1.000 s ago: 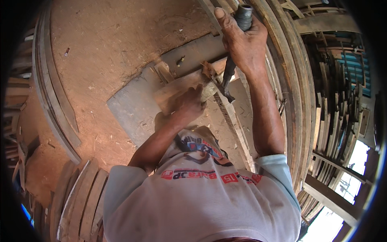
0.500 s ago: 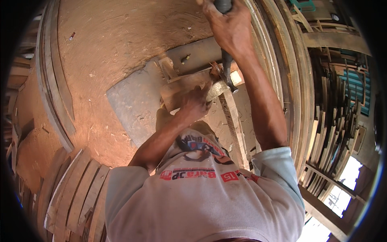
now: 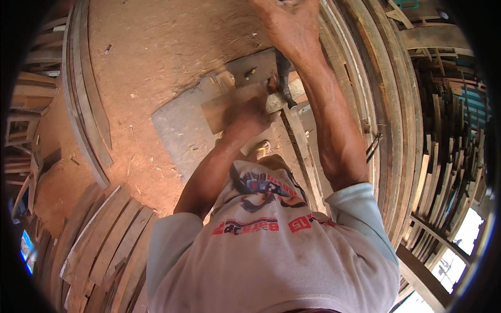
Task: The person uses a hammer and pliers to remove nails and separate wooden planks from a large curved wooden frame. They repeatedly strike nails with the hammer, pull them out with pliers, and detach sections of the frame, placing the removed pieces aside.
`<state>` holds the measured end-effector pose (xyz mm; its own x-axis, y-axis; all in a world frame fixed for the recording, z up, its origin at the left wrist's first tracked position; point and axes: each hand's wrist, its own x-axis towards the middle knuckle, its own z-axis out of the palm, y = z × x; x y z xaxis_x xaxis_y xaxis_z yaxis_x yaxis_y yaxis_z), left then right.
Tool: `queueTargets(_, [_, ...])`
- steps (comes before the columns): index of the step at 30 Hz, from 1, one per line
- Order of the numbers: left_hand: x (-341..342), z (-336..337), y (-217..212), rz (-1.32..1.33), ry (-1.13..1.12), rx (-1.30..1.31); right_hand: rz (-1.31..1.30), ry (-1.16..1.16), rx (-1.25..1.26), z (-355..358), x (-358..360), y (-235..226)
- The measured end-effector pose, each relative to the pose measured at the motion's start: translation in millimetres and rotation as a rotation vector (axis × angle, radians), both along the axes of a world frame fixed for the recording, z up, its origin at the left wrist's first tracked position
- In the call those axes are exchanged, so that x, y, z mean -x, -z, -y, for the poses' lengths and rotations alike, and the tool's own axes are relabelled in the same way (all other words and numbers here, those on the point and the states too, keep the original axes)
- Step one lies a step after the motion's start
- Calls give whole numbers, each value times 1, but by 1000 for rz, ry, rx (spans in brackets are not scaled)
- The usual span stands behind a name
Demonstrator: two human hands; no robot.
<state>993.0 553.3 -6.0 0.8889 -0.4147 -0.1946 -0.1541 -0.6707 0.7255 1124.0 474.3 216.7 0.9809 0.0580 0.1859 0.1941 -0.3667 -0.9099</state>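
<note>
My right hand (image 3: 292, 28), at the top edge and partly cut off by it, is closed round a dark-handled hammer (image 3: 284, 70). The hammer reaches down past my wrist, its metal end beside the pale end of a timber piece (image 3: 274, 104). My left hand (image 3: 249, 112), blurred, is on a brown wooden block (image 3: 216, 113) and seems to grip it; its fingertips are hard to make out. A reddish-brown splintered bit (image 3: 272, 83) lies between the hand and the hammer. Below, a narrow wooden batten (image 3: 300, 143) runs toward my body.
Under the work lies a grey flat sheet (image 3: 175, 120) on the brown dirt floor (image 3: 172, 41). Long planks (image 3: 389, 104) run along the right, with stacked timber (image 3: 443, 172) beyond. More boards (image 3: 112, 240) lie at lower left, and long curved-looking strips (image 3: 86, 88) at far left.
The whole view has shifted, so the floor and planks sit farther right. My left hand is now blurred and a little higher, with the block moved along. My right hand is slightly higher.
</note>
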Motion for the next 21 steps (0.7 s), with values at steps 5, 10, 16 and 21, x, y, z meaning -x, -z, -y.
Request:
queueTargets(5, [7,4,-31,-54,-24,-134,357,158,11,27,78,-10])
queueTargets(10, [14,12,-27,-4,-40,-204,473,-95,-413,95,168,25])
queueTargets(16, [19,8,-62,-130,101,-227,489,-84,-698,135,218,5])
queueTargets(21, [60,29,-23,-424,-73,346,518,15,-676,157,275,-21])
